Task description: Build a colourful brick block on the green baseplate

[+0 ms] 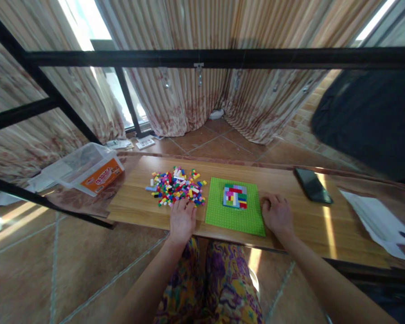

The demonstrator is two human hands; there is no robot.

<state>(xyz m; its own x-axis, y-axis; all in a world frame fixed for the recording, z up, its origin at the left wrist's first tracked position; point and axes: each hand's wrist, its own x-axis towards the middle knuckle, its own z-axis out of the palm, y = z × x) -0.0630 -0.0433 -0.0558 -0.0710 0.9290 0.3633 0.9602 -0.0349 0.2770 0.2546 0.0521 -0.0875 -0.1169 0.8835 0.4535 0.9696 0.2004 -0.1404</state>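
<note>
A green baseplate (222, 213) lies on the wooden table (138, 204), with a small block of coloured bricks (235, 195) built on its far half. Left of it sits a loose pile of small coloured bricks (175, 185). My left hand (181, 219) rests palm down at the near edge of that pile, its fingers touching the closest bricks. My right hand (276, 213) lies on the table just right of the baseplate, fingers curled; whether it holds a brick I cannot see.
A clear plastic box (87, 168) with an orange label stands at the table's left end. A black phone (312, 185) and white papers (378, 218) lie to the right. A black metal frame (202, 58) crosses overhead, with curtains behind.
</note>
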